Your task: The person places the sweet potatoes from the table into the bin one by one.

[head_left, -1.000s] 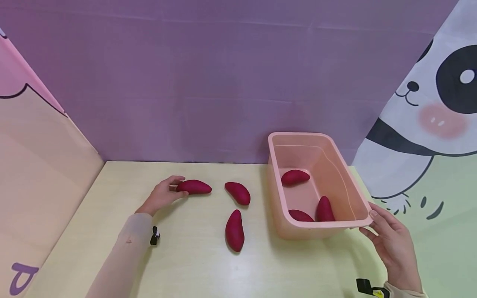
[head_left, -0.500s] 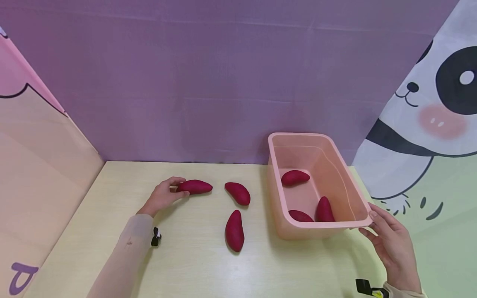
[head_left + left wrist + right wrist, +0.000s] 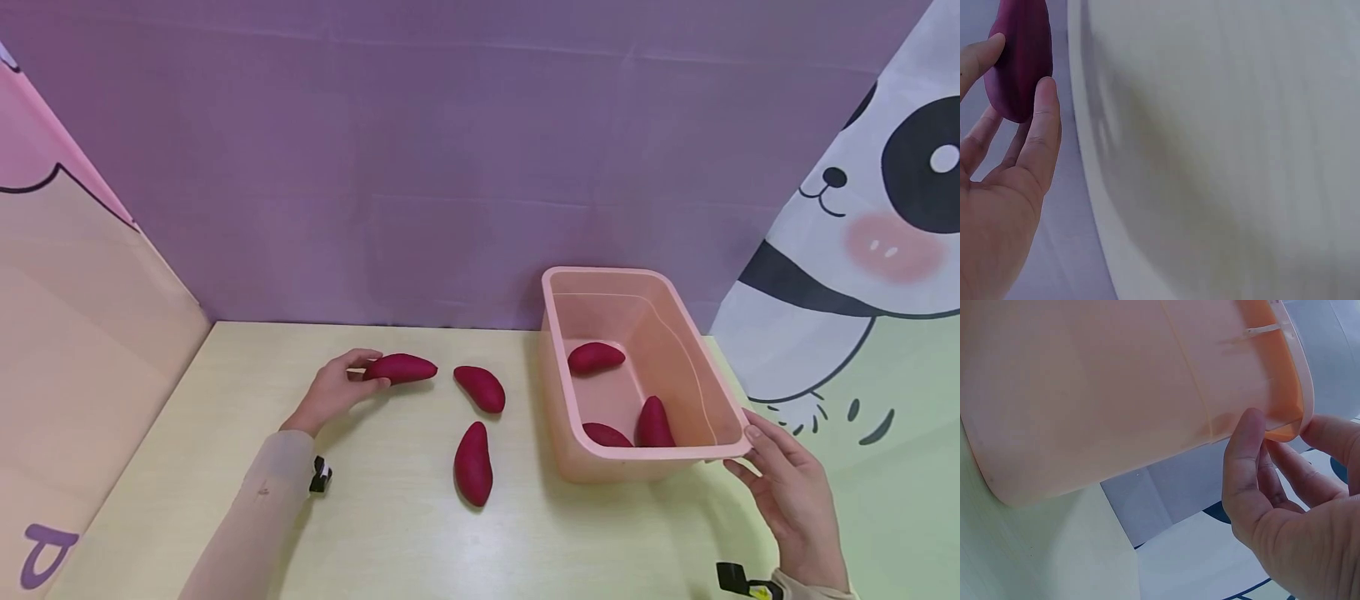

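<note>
Head view. Pale table (image 3: 375, 525), backed by a purple cloth (image 3: 450, 167); panda-print cloth (image 3: 851, 267) at right. One pink tub (image 3: 652, 452), rectangular, right of centre, containing three dark red sweet potatoes: one toward the far end (image 3: 596, 358), one near the front left (image 3: 606, 435), one by the right wall (image 3: 655, 423). Two loose pieces on the table, the farther (image 3: 480, 389) and the nearer (image 3: 473, 467); the farther piece and the tub's side wall lie between the held sweet potato (image 3: 405, 367) and the tub's interior. Right hand (image 3: 791, 483): gripping the tub's near right corner. Left hand (image 3: 337, 392): pinching the held sweet potato, left of the farther loose piece. Held item: dark red, smooth, elongated, tapering; long axis nearly parallel to the table's back edge, narrow tip to the right, broader end within the fingers. Its shadow falls on the table.

Left wrist view. Table edge and a broad shadow beside the hand. Held sweet potato purplish here, cut off by the frame; long axis near vertical, rounded end down toward the palm.

Right wrist view. Tub's outer wall, table below; thumb and fingers bent about the rim corner.
</note>
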The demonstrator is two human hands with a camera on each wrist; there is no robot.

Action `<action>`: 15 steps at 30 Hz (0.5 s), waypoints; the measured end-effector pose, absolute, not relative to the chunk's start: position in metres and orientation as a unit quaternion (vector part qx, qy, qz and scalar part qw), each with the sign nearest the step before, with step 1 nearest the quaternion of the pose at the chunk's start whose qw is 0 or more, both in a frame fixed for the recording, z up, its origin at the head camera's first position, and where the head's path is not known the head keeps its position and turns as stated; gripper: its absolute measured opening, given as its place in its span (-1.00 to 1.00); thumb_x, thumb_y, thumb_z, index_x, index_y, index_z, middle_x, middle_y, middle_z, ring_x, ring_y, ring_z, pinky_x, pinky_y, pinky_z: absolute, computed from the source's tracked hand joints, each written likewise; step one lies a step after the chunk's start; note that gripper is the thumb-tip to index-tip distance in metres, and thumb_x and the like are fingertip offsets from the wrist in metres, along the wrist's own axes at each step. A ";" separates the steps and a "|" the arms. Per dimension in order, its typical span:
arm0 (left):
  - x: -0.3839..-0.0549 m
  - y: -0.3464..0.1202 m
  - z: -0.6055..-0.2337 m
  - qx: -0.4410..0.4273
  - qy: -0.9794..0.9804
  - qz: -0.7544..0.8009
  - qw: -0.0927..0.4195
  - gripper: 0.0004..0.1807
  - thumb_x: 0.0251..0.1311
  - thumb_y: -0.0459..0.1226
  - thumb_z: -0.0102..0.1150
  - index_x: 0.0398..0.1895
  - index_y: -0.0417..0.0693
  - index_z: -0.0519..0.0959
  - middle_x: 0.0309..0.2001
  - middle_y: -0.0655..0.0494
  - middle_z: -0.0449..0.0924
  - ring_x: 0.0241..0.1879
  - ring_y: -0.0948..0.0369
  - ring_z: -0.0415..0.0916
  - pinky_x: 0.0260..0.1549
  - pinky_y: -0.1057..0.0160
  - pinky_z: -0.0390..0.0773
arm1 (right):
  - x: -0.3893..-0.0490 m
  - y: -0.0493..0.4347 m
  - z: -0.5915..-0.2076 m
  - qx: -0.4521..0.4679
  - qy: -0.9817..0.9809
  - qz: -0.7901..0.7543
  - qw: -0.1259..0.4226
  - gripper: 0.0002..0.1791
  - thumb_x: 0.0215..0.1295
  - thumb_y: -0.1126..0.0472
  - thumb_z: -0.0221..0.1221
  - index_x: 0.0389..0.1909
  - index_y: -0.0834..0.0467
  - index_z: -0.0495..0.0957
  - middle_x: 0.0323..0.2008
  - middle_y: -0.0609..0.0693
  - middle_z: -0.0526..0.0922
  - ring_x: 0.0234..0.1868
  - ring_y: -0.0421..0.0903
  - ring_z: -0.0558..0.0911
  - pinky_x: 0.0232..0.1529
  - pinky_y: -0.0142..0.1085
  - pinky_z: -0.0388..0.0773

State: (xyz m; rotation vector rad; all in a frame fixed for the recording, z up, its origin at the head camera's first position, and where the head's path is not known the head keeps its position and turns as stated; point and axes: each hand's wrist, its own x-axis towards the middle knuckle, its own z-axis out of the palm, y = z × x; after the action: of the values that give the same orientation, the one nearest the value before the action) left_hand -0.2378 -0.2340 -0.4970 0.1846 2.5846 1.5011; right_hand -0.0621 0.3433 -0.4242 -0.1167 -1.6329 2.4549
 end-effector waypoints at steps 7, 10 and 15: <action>-0.236 -0.226 -0.483 0.075 0.866 0.490 0.058 -0.34 0.15 0.02 0.44 0.30 0.05 0.49 0.23 -0.05 0.49 0.09 -0.08 0.54 -0.06 0.04 0.59 | -0.062 0.343 -0.424 -0.041 -0.550 0.829 0.094 -0.64 0.50 0.45 0.00 0.16 0.20 0.64 -0.03 -0.03 0.71 -0.22 -0.08 0.74 -0.23 -0.23 0.69; -0.234 -0.219 -0.474 0.088 0.869 0.485 0.049 -0.35 0.14 0.03 0.44 0.28 0.08 0.50 0.22 -0.02 0.50 0.10 -0.09 0.53 -0.05 0.01 0.60 | -0.062 0.344 -0.424 -0.046 -0.549 0.830 0.093 -0.64 0.49 0.45 0.01 0.15 0.19 0.64 -0.03 -0.04 0.71 -0.21 -0.08 0.74 -0.23 -0.23 0.69; -0.232 -0.208 -0.457 0.113 0.867 0.485 0.037 -0.36 0.14 0.02 0.44 0.28 0.08 0.50 0.20 0.01 0.52 0.09 -0.08 0.54 -0.06 0.01 0.62 | -0.063 0.344 -0.423 -0.052 -0.543 0.833 0.093 -0.65 0.49 0.44 0.02 0.14 0.18 0.65 -0.03 -0.04 0.71 -0.21 -0.08 0.74 -0.24 -0.22 0.69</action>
State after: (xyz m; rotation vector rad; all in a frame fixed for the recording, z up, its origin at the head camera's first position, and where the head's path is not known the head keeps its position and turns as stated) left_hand -0.2324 -0.2077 -0.4575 0.3463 2.6596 1.4870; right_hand -0.0630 0.3443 -0.4229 -0.1550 -1.6121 2.4716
